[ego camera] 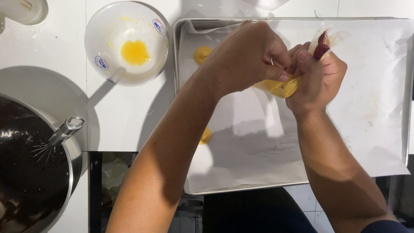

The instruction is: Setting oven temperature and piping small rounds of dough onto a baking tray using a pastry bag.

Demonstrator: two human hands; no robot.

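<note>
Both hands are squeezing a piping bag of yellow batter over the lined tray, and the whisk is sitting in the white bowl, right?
Not quite. In the head view the whisk sits in the metal bowl of dark batter. Left hand and right hand do grip the piping bag over the tray.

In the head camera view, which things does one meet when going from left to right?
Dark bowl with whisk → white bowl with yellow residue → yellow dollop on the tray → left hand → piping bag → right hand.
</note>
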